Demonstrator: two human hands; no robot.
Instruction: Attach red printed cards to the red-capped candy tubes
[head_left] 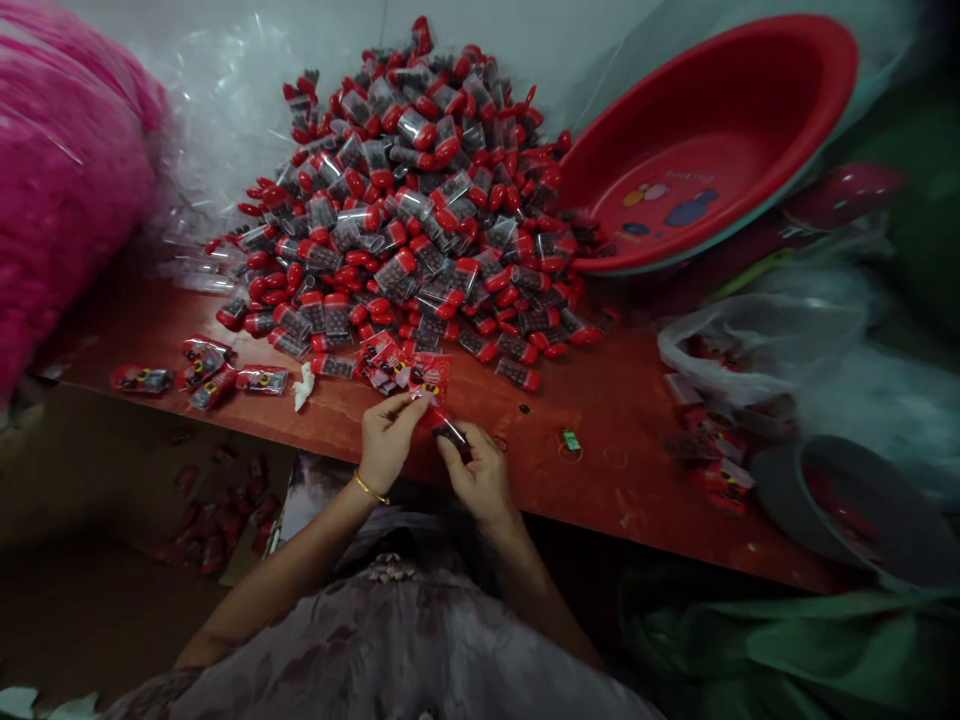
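My left hand [388,440] pinches the edge of a small red printed packet [430,376] above the front of the table. Close beside it, my right hand [480,472] is closed around a small dark-filled container [451,434], whose upper end meets the packet. Whether the container is inside the packet I cannot tell. More flat red packets [384,358] lie just beyond my fingers. Behind them rises a large heap of clear, red-capped containers [420,220] with dark contents. Several filled packets [261,380] rest on the table to the left, near a crumpled white scrap [303,386].
A red basin [720,120] leans tilted at the back right. Pink bagged material [67,170] bulges at the left. On the right are a clear plastic bag [757,330] and a grey bowl [870,510]. Below the table's left edge sits an open box holding red packets [214,530].
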